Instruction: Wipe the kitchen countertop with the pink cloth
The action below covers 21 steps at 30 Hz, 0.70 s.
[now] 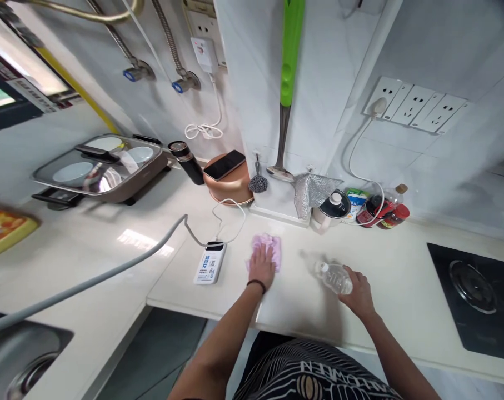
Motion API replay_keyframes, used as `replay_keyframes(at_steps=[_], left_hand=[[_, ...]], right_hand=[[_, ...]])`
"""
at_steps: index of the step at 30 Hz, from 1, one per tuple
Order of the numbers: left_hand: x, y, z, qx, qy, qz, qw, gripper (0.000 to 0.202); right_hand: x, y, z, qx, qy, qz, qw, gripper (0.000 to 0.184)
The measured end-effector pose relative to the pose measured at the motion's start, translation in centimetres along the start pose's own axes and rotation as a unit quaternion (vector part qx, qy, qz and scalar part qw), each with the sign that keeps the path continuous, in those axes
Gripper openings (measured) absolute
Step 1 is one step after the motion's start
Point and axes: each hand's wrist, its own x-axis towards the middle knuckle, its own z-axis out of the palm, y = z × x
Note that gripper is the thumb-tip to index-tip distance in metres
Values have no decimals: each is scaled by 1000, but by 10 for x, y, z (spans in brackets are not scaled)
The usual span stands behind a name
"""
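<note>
My left hand (262,268) lies flat on a crumpled pink cloth (272,244) on the white counter (293,305), fingers stretched over it. To the right, my right hand (360,294) grips a clear plastic bottle (337,278) near its base. The bottle is tilted, with its white cap end pointing left toward the cloth. I cannot tell whether it touches the counter. Left of the cloth lies a white power bank (209,269) with a cable plugged into it.
A grey cable (122,272) crosses from the lower left. Behind stand an electric pan (105,172), a black thermos (188,164), a copper pot (230,186) with a phone (224,165) on it, and a small cooker (333,208). At right is a black cooktop (455,294); a sink (22,355) sits lower left.
</note>
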Motion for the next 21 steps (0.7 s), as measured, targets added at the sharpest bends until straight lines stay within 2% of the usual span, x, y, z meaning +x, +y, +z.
replay_keyframes(at_steps=[2, 4, 6, 8, 11, 13, 15, 18, 21], left_hand=[[-13, -25, -6, 9, 17, -35, 999, 66], [-28, -38, -7, 11, 30, -64, 997, 66], [-41, -43, -4, 9, 40, -84, 996, 66], [-50, -43, -2, 7, 44, -97, 994, 66], [-56, -39, -3, 10, 41, -106, 993, 65], [-55, -34, -4, 13, 41, -118, 992, 65], [-53, -25, -2, 16, 44, -130, 990, 66], [-55, 2, 11, 24, 32, -93, 995, 66], [-68, 48, 39, 24, -16, 26, 999, 70]], right_hand=[[5, -22, 3, -37, -37, -2, 999, 86], [9, -42, 6, -78, -81, 10, 994, 88], [11, -55, 7, -104, -116, 24, 988, 89], [11, -57, 8, -105, -128, 33, 986, 89], [9, -41, 5, -49, -94, 41, 994, 87], [8, -22, 2, 37, -41, 43, 998, 85], [9, 1, -3, 156, 18, 53, 986, 86], [8, 32, -10, 321, 94, 119, 935, 93], [5, 53, -9, 400, 165, 214, 876, 98]])
